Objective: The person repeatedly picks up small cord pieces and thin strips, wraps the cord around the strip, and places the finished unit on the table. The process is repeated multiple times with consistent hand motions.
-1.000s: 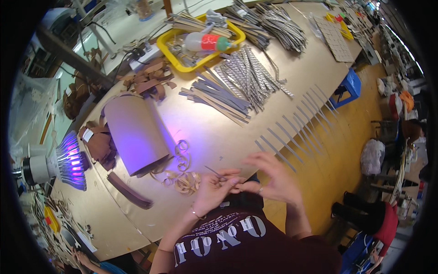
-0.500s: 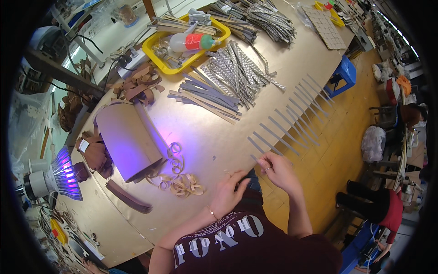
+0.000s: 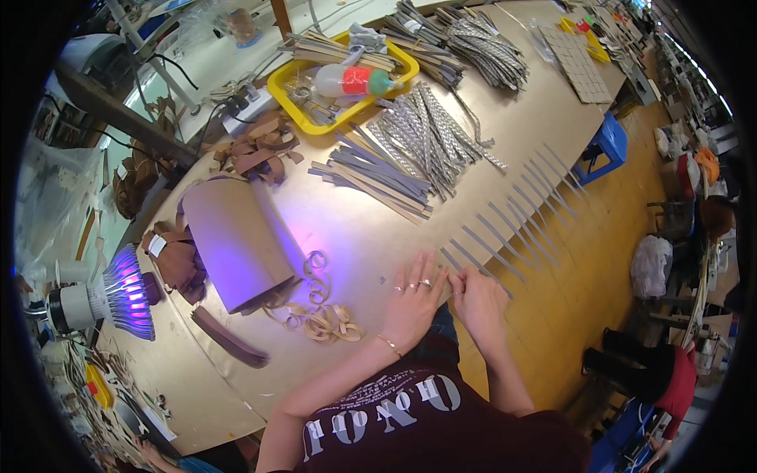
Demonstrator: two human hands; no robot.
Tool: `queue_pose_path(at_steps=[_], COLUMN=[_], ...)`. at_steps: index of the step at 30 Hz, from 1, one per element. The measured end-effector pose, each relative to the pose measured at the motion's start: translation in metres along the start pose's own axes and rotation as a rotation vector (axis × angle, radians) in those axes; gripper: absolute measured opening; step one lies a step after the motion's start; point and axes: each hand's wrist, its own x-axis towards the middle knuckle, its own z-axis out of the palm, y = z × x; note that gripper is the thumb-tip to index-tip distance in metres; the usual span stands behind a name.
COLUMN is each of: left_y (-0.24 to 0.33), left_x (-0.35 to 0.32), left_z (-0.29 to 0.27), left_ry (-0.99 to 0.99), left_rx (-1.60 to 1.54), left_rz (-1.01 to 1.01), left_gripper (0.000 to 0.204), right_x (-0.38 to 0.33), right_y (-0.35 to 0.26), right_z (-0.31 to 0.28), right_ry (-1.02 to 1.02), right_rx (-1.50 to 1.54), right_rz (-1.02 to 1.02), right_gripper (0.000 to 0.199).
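My left hand [image 3: 414, 303] lies palm down at the table's near edge, its ringed fingers stretched out. Right beside it, my right hand [image 3: 479, 306] is closed in a pinch, fingertips close to the left hand's. What it pinches is hidden. Just beyond both hands, a row of thin grey strips [image 3: 479, 248] lies side by side along the table edge, their ends hanging over it. A small grey scrap [image 3: 382, 281] lies left of my left hand. Curled tan strips [image 3: 327, 322] sit further left on the gold-coloured table top [image 3: 371, 252].
A curved brown sheet [image 3: 236, 244] stands left under a purple-lit lamp [image 3: 130, 296]. Bundles of flat strips [image 3: 374, 177] and silvery braids [image 3: 434, 142] lie ahead. Behind them is a yellow tray [image 3: 296, 114] with a bottle [image 3: 347, 80]. A blue stool [image 3: 607, 146] stands right.
My left hand has moved forward and right, its curled fingers now stretched flat beside my right hand. The right hand stays closed near the strips. The view has shifted slightly.
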Motion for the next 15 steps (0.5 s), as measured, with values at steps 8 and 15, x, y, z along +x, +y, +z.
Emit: queue_pose_path(at_steps=[8,15], left_y=[0.003,-0.011], left_x=[-0.005,-0.032], left_z=[0.005,-0.021], left_ry=[0.057,0.024], left_rx=[0.083,-0.356], left_rz=[0.113,0.178], left_gripper=[0.049,0.051], right_x=[0.023,0.126], right_y=[-0.02,-0.091], right_z=[-0.043,0.003], right_ry=[0.268,0.375], right_rx=[0.005,0.028], right_rz=[-0.228,-0.337], right_gripper=[0.02,0.023])
